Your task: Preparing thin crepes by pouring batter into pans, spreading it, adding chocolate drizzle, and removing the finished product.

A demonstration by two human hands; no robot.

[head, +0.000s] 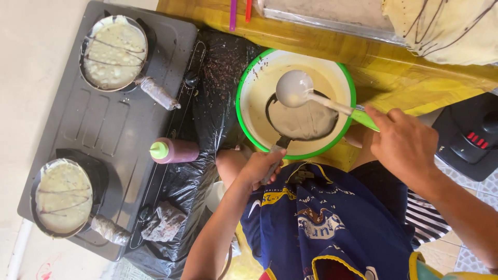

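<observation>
Both hands are busy over the green-rimmed bowl (249, 129) of pale batter: the left hand (259, 167) is closed round the handle of a small black pan (303, 122) held tilted inside the bowl, and the right hand (404, 142) grips a green-handled ladle (294, 88) just above it. Off to the side, two pans (114, 52) (62, 197) with chocolate-streaked crepes sit on the grey stove (104, 129), a squeeze bottle (174, 150) beside them.

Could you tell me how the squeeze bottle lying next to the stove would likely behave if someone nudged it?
The squeeze bottle lies on its side on crinkled black plastic sheet, so it would probably roll, though the folds may stop it. Its round body looks like soft plastic, likely giving under a firm grip. It appears full of dark sauce, so perhaps heavy for its size.
</observation>
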